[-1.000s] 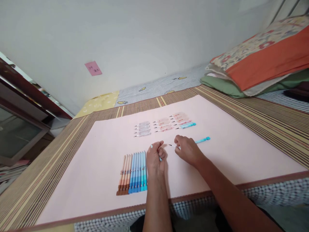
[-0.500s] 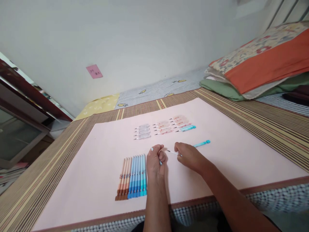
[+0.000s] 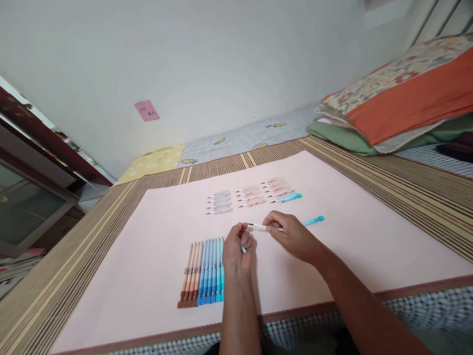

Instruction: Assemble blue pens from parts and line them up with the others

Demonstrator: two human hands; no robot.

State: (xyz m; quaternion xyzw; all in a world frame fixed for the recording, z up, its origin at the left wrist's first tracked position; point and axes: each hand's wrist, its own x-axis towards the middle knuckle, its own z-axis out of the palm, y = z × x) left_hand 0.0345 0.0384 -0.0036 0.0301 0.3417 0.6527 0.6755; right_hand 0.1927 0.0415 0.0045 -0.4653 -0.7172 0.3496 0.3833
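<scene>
My left hand (image 3: 238, 249) is closed around a small pale blue pen piece (image 3: 242, 246), most of it hidden by the fingers. Its thumb and fingertip meet at the dark tip of a white pen refill (image 3: 257, 226). The refill's other end is gripped by my right hand (image 3: 290, 234), fingers pinched. Beyond that hand lies a turquoise pen part (image 3: 313, 220), partly hidden. Left of my left wrist, several brown-orange and blue pens (image 3: 203, 273) lie side by side. Farther back are groups of refills (image 3: 218, 203), and a turquoise pen part (image 3: 290, 197) lies at the right group's near edge.
Everything lies on a large pale pink sheet (image 3: 121, 276) over a striped mat (image 3: 92, 246). A patterned orange pillow (image 3: 410, 106) rests on green cloth (image 3: 342, 138) at the back right. A pink note (image 3: 147, 111) is stuck to the wall.
My right hand has shifted slightly, bringing the refill's dark tip left to my left fingertips. The pale blue piece has sunk lower within my left hand. Pens and refills on the sheet stay put.
</scene>
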